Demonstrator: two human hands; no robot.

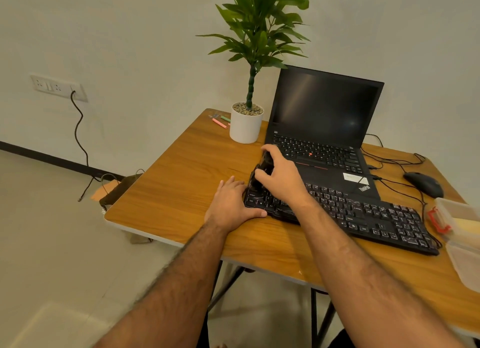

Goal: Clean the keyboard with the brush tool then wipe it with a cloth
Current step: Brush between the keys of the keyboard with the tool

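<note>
On the wooden table (pixel 181 192), the right hand (pixel 281 177) grips a dark cloth-like wad (pixel 261 175) at the black keyboard's (pixel 363 218) 9 o'clock end; the left hand (pixel 230 205) lies flat, fingers straight, against that end.

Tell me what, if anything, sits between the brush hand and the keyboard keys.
Nothing visible does. The right hand grips the black brush tool right at the keyboard left end, while the left hand rests against that end on the table.
</note>
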